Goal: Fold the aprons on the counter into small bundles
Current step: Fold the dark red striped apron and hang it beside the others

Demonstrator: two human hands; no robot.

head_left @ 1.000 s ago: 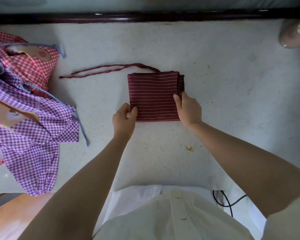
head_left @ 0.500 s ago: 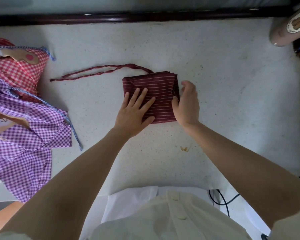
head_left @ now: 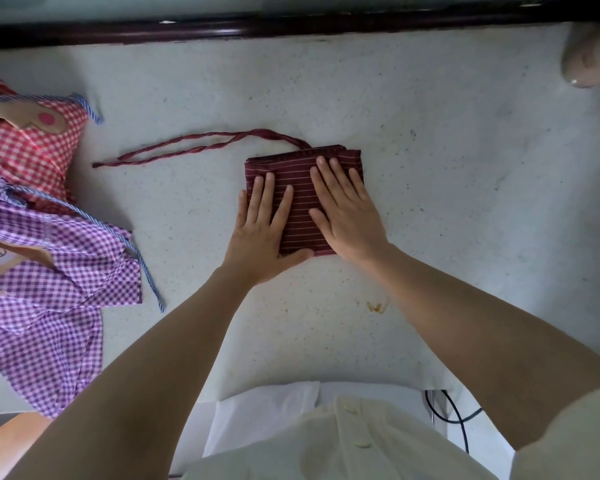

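I see both hands, left hand (head_left: 262, 230) and right hand (head_left: 343, 209), lying flat with straight fingers on the folded maroon apron (head_left: 300, 202) mid-counter (head_left: 465, 202), likely pressing its creases so the bundle stays compact.

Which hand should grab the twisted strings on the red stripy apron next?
Probably the left hand: it presses the left side of the folded apron, and the twisted ties trail off to the left. The right hand lies flat on its right side.
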